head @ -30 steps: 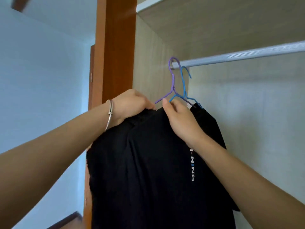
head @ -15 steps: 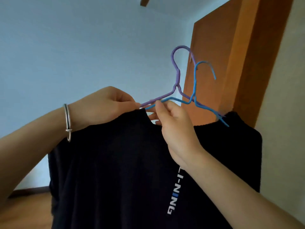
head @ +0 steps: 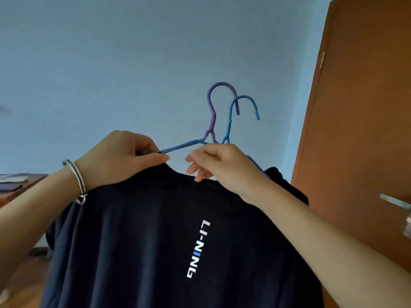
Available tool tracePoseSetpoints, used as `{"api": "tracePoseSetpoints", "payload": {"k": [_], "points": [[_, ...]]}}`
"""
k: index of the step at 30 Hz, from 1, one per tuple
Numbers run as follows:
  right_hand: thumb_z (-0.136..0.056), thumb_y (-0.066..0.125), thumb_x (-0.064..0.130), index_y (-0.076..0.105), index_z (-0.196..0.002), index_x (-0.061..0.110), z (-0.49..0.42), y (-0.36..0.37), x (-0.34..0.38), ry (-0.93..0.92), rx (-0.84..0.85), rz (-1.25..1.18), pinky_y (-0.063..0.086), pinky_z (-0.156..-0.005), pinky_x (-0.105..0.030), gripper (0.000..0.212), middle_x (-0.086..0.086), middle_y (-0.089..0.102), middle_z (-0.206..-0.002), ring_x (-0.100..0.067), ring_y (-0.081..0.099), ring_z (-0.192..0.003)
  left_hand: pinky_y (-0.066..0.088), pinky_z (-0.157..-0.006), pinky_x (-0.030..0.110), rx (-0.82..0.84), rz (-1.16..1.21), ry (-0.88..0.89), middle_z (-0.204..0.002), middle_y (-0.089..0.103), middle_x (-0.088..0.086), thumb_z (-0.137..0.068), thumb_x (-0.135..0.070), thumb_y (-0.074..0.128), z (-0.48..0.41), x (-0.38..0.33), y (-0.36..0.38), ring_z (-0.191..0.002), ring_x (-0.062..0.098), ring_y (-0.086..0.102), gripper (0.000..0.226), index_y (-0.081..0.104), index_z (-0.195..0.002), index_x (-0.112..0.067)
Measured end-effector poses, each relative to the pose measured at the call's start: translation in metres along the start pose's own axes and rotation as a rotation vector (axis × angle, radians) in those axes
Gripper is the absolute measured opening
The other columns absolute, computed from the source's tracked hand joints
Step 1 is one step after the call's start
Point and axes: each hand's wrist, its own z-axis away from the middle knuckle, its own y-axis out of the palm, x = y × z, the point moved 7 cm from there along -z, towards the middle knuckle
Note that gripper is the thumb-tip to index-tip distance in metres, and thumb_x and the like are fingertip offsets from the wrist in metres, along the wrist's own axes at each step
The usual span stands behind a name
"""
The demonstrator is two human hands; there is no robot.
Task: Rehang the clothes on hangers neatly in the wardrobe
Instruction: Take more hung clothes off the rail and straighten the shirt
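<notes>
A black T-shirt (head: 142,241) with white lettering hangs in front of me, held up in the air. Two wire hangers stick out of its collar side by side: a purple hanger (head: 212,112) and a blue hanger (head: 230,121), hooks free. My left hand (head: 124,156), with a silver bangle on the wrist, pinches the left arm of the hangers together with the shirt's shoulder. My right hand (head: 222,165) grips the hangers just below their necks, at the collar. The hangers' right arms are hidden in the shirt.
The orange-brown wardrobe door (head: 360,130) stands at the right, with a metal handle (head: 398,203) near the frame edge. A pale blue wall (head: 133,63) fills the background. A wooden desk (head: 20,185) with flat items lies low at the left.
The shirt and both hangers have come off the wardrobe rail and moved left, away from the wardrobe. The rail is out of view now. Both hands kept their grip.
</notes>
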Motion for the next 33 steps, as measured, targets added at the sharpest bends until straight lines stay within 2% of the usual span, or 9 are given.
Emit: {"api": "tracePoseSetpoints", "payload": {"k": [5,8,13,18,20,22,24,28,33], "points": [[-0.088,0.059,0.024,0.065,-0.076,0.031,-0.032,-0.036,-0.064,-0.009,-0.200,0.136,0.046,-0.079,-0.015,0.015,0.016,0.068,-0.076,0.008,0.061,-0.074,0.037,-0.053,0.001,-0.006,0.023,-0.097,-0.059,0.059,-0.035,-0.080,-0.036,0.063,-0.018,0.070,0.021,-0.057,-0.014,0.051,0.016,0.062,-0.065,-0.032],[-0.085,0.062,0.032,0.065,-0.099,0.027,-0.066,-0.052,-0.126,0.105,-0.272,0.180,0.043,-0.088,-0.019,0.015,0.014,0.064,-0.096,0.007,0.058,-0.089,0.038,-0.052,0.005,-0.036,0.020,-0.123,-0.060,0.057,-0.040,-0.081,-0.033,0.064,-0.032,0.101,0.027,-0.057,-0.015,0.051,0.017,0.059,-0.064,-0.034],[-0.085,0.055,0.048,0.043,-0.135,0.029,-0.147,-0.013,-0.213,0.213,0.099,0.198,0.031,-0.101,-0.023,0.055,0.013,0.046,-0.129,-0.003,0.040,-0.126,0.036,-0.054,-0.002,-0.085,-0.025,-0.198,-0.063,0.060,-0.036,-0.081,-0.030,0.064,-0.056,0.154,0.038,-0.059,-0.013,0.053,0.015,0.062,-0.067,-0.033],[-0.083,0.061,0.044,0.062,-0.107,0.025,-0.248,0.033,-0.246,0.033,0.271,0.224,0.046,-0.069,-0.018,0.031,0.012,0.063,-0.091,-0.008,0.061,-0.086,0.040,-0.061,-0.001,-0.154,-0.138,-0.306,-0.077,0.065,-0.023,-0.082,-0.029,0.064,-0.080,0.213,0.047,-0.063,-0.011,0.056,0.016,0.059,-0.069,-0.038],[-0.080,0.065,0.043,0.064,-0.089,0.023,-0.288,0.050,-0.254,-0.040,0.264,0.169,0.044,-0.061,-0.019,0.022,0.008,0.062,-0.078,-0.009,0.059,-0.072,0.050,-0.079,0.014,-0.171,-0.185,-0.356,-0.075,0.070,-0.010,-0.077,-0.042,0.063,-0.088,0.236,0.048,-0.073,0.000,0.062,0.004,0.061,-0.074,-0.042],[-0.075,0.067,0.048,0.060,-0.075,0.026,-0.328,0.063,-0.256,-0.103,0.251,0.147,0.045,-0.060,-0.024,0.023,0.008,0.060,-0.069,-0.011,0.058,-0.066,0.050,-0.083,0.026,-0.178,-0.208,-0.402,-0.082,0.070,-0.016,-0.075,-0.047,0.062,-0.096,0.253,0.042,-0.079,0.003,0.062,0.005,0.062,-0.077,-0.051],[-0.072,0.065,0.056,0.059,-0.077,0.026,-0.363,0.078,-0.252,-0.184,0.235,0.182,0.049,-0.064,-0.031,0.030,0.007,0.061,-0.068,-0.015,0.060,-0.067,0.044,-0.079,0.008,-0.180,-0.260,-0.412,-0.087,0.064,-0.035,-0.082,-0.032,0.064,-0.100,0.257,0.036,-0.084,-0.008,0.059,0.031,0.056,-0.080,-0.062],[-0.075,0.055,0.062,0.058,-0.087,0.019,-0.409,0.117,-0.230,-0.378,0.182,0.261,0.046,-0.062,-0.031,0.044,0.008,0.057,-0.063,-0.016,0.057,-0.063,0.042,-0.076,0.007,-0.192,-0.344,-0.540,-0.090,0.056,-0.044,-0.085,-0.030,0.054,-0.097,0.267,0.025,-0.085,-0.015,0.055,0.020,0.051,-0.085,-0.050],[-0.066,0.042,0.082,0.046,-0.065,0.026,-0.440,0.198,-0.185,-0.552,0.229,0.178,0.036,-0.052,-0.023,0.056,0.010,0.054,-0.055,-0.011,0.053,-0.057,0.041,-0.078,0.014,-0.280,-0.467,-0.708,-0.085,0.063,-0.018,-0.091,-0.012,0.050,-0.052,0.296,-0.001,-0.090,0.005,0.055,0.022,0.057,-0.101,-0.031]]}}
